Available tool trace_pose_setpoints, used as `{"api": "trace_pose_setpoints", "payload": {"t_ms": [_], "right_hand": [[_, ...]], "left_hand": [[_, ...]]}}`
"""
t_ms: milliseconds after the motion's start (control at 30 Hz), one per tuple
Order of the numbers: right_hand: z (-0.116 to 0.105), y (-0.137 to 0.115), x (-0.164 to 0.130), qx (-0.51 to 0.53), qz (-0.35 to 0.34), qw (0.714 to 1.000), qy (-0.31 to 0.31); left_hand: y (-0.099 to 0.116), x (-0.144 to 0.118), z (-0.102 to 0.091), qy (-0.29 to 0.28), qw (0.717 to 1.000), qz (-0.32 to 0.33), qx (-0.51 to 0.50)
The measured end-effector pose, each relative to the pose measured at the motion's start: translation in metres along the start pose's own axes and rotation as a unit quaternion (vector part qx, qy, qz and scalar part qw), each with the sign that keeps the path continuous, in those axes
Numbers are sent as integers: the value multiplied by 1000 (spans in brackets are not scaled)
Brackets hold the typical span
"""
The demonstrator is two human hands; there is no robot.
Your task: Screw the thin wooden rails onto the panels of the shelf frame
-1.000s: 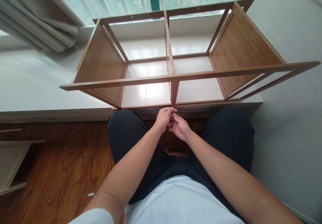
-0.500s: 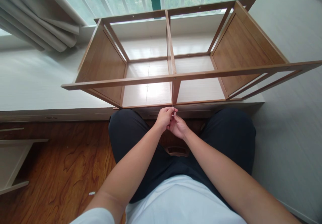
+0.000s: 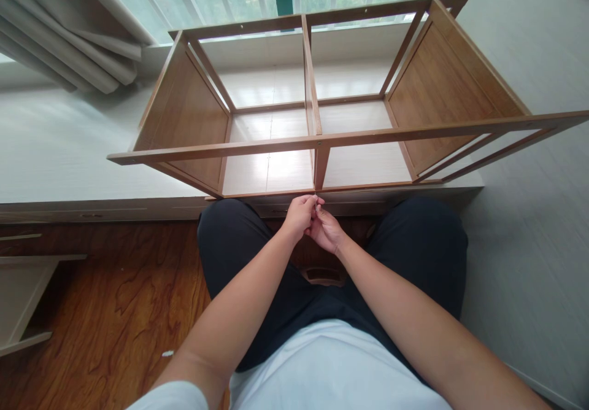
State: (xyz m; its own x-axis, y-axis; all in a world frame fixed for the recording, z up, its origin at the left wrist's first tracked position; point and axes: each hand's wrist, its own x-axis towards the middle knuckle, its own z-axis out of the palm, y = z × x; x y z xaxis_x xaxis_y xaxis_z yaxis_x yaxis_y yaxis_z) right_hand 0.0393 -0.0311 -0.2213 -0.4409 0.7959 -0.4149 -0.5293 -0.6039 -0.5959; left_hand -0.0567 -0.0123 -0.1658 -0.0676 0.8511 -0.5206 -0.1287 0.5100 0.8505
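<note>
Pinching a small metal fastener (image 3: 315,197) between both hands, the person is working just below the wooden frame (image 3: 317,143). The left hand (image 3: 300,215) and right hand (image 3: 326,229) are closing on it together, touching, left slightly nearer the frame's upright divider (image 3: 320,166). The fastener is pointing upward toward the divider's foot; its long axis cannot be made out.

1. No text, label, brand, number or sign can be read anywhere in the frame.
2. The wooden shelf frame (image 3: 317,140) across the middle bears no legible marking.
</note>
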Motion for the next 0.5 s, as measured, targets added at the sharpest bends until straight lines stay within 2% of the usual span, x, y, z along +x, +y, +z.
{"api": "trace_pose_setpoints", "payload": {"t_ms": [100, 233, 367, 500], "right_hand": [[2, 3, 1, -3, -24, 1000, 19], [3, 7, 2, -53, -120, 987, 91], [0, 4, 1, -172, -216, 945, 173], [0, -1, -7, -299, -279, 890, 199]], "left_hand": [[0, -1, 1, -2, 1000, -2, -8], [-2, 0, 1, -24, 999, 10, -26], [-3, 3, 0, -13, 998, 56, -31], [-7, 6, -1, 3, 997, 75, -25]]}}
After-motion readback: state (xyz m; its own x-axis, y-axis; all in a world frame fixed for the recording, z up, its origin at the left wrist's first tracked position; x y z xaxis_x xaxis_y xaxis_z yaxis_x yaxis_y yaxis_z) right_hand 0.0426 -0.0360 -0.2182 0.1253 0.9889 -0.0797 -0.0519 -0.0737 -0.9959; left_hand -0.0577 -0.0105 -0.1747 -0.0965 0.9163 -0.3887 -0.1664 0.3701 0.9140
